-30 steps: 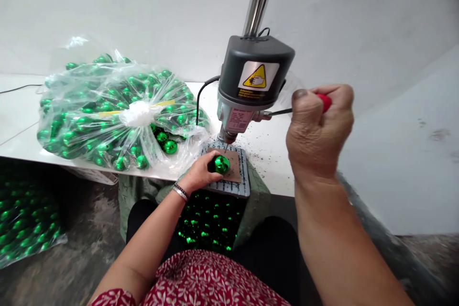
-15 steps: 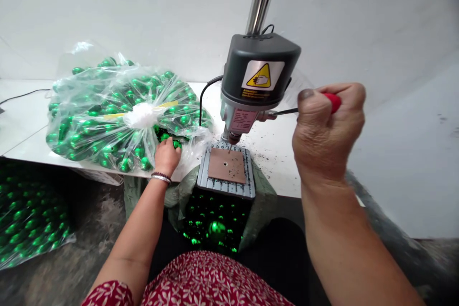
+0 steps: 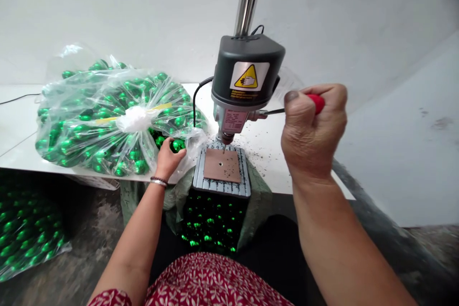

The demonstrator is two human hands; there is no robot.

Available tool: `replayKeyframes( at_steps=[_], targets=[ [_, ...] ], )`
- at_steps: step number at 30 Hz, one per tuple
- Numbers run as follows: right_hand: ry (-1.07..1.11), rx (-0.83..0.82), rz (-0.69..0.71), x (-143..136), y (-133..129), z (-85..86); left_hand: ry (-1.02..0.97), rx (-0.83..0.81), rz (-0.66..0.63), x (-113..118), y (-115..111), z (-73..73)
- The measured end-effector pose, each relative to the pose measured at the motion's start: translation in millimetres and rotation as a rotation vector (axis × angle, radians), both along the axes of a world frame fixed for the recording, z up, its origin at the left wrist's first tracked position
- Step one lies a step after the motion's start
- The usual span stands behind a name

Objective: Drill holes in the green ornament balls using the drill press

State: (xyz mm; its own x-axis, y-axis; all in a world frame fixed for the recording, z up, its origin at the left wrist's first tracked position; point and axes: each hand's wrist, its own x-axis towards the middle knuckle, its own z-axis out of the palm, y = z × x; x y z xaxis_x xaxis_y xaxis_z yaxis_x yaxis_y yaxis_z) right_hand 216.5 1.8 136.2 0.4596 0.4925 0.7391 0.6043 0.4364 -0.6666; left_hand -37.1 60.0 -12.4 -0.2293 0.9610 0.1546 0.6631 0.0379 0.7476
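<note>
White tabletop (image 3: 21, 129) runs across the middle of the frame, with a plain white wall behind it. Your left hand (image 3: 168, 160), left of centre, has its fingers curled around a green ball (image 3: 176, 145) at the mouth of the clear plastic bag (image 3: 107, 114) of green balls; the ball sits just left of the drill base plate (image 3: 221, 172). Your right hand (image 3: 312, 131), right of centre, is closed in a fist around the red-tipped feed lever (image 3: 316, 102) of the bench drill (image 3: 245, 81). The drill bit hangs just above the brown pad (image 3: 222, 166) on the plate; the pad is bare. Dark shavings speckle the table right of the plate. Below the plate, an open sack (image 3: 211, 222) holds more green balls. A second bag (image 3: 25, 234) of balls lies at lower left.
</note>
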Motion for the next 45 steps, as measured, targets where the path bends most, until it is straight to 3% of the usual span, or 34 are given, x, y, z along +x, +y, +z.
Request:
replayKeyframes(
  at_steps=[3,6,15,25,33,38,45],
  targets=[
    [0.012,0.011,0.019,0,0,-0.3,-0.475,0.043,-0.188,2,-19,5.9],
    [0.023,0.017,0.025,0,0,-0.2,-0.626,-0.035,-0.403,11,-34,12.3],
    [0.005,0.025,0.034,-1,-1,0.3,-0.307,-0.107,-0.517,51,-34,9.8],
    [-0.005,0.033,0.042,-1,-2,-0.7,-0.074,-0.105,-0.576,71,-26,15.4],
    [-0.02,0.035,0.041,-1,-3,-1.3,-0.014,-0.058,-0.555,78,-20,13.0],
    [-0.024,0.034,0.048,0,-3,-1.6,0.018,-0.025,-0.621,79,-15,10.9],
    [-0.008,0.045,0.026,-1,-3,-1.2,-0.245,-0.138,-0.665,82,-8,0.5]
  ],
)
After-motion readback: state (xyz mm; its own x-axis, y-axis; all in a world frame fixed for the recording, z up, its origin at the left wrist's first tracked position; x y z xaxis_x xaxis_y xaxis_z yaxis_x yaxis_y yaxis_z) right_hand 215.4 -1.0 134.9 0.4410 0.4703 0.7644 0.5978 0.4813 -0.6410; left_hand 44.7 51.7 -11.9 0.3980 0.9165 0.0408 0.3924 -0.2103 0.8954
